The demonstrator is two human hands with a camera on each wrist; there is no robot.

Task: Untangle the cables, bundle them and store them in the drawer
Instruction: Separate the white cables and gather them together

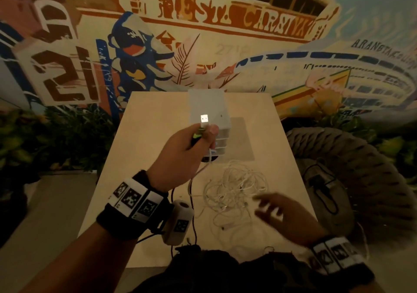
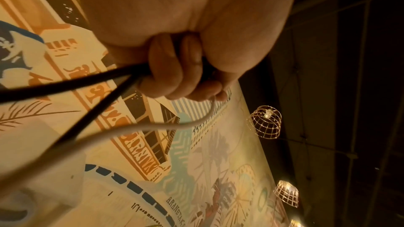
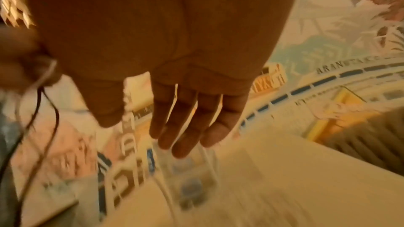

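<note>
My left hand (image 1: 191, 148) is raised over the table (image 1: 144, 134) and grips a USB plug (image 1: 204, 121) with a green and black body; its metal end points up. In the left wrist view the curled fingers (image 2: 166, 73) hold black cable strands (image 2: 65, 82) and a white cable (image 2: 153, 125). A tangle of white cables (image 1: 234, 191) lies on the table. My right hand (image 1: 277, 216) hovers over its near right side, blurred, fingers (image 3: 186, 123) straight, holding nothing. A small translucent drawer unit (image 1: 209, 112) stands at the table's far middle, partly hidden by my left hand.
A painted mural wall (image 1: 225, 44) rises behind the table. A dark woven round seat (image 1: 352, 180) with a black cord on it sits to the right. Plants (image 1: 56, 139) fill the left. Dark cloth (image 1: 214, 268) covers the near table edge.
</note>
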